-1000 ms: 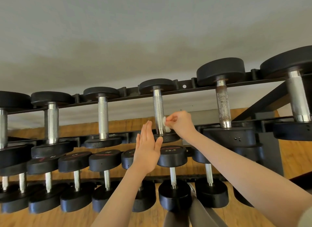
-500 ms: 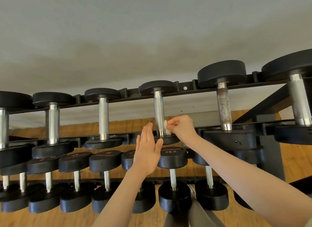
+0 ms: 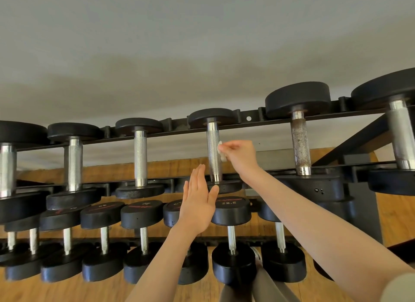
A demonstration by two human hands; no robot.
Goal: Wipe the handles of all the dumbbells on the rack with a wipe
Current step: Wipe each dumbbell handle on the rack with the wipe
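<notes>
"22.5" on lower dumbbell head (image 3: 231, 208)

Dumbbell heads (image 3: 231, 209) black. Handles (image 3: 140, 157) silver, knurled; one handle (image 3: 300, 144) brown-speckled. Wipe (image 3: 221, 151) white. Rack (image 3: 350, 144) black. Floor (image 3: 56, 290) orange-brown woodgrain. Wall (image 3: 202, 43) grey.

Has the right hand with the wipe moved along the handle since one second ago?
Yes. The right hand pinching the wipe has gone up the handle, from near the lower weight to about the middle.
</notes>
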